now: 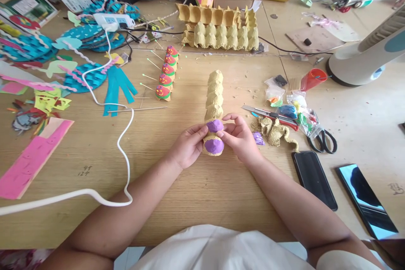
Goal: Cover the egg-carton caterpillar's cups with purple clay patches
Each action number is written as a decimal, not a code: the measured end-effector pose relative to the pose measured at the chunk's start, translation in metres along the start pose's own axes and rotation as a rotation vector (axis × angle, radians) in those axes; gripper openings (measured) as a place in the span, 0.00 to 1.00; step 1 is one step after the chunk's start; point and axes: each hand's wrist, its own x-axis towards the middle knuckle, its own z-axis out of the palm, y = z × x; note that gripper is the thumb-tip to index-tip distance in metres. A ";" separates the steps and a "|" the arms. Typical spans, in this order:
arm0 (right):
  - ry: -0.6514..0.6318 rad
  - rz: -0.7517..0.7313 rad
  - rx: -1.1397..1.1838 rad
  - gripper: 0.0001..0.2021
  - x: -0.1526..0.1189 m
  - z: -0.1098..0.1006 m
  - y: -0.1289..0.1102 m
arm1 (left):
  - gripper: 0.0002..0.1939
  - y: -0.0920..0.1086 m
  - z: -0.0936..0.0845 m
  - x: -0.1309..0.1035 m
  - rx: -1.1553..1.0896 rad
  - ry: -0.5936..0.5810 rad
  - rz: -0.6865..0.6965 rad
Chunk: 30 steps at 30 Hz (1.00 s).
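A strip of egg carton cups (214, 93) points away from me over the table, its bare cups tan and bumpy. Purple clay (214, 146) covers part of the two cups nearest me. My left hand (190, 143) pinches the strip's left side between thumb and fingers. On the other side, my right hand (238, 137) has its thumb against the purple patches, with the index finger raised and the other fingers curled at the edge. Right of that hand lies a small packet of purple clay (258, 138), beside torn carton scraps (276, 133).
A painted carton caterpillar (167, 74) with pins stands left of centre. Whole egg cartons (226, 36) lie at the back. At right are a utility knife (268, 114), scissors (322, 140) and two phones (314, 180). A white cable (126, 160) crosses the left side.
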 end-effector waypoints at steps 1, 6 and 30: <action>0.005 0.004 -0.010 0.25 0.000 0.000 0.000 | 0.17 0.000 0.000 0.000 0.006 0.006 0.000; 0.003 -0.004 -0.040 0.24 0.000 0.000 0.000 | 0.17 -0.002 -0.001 0.000 0.030 0.046 0.007; -0.018 -0.044 -0.001 0.20 -0.001 0.000 -0.003 | 0.15 0.005 -0.002 -0.006 -0.001 -0.035 -0.080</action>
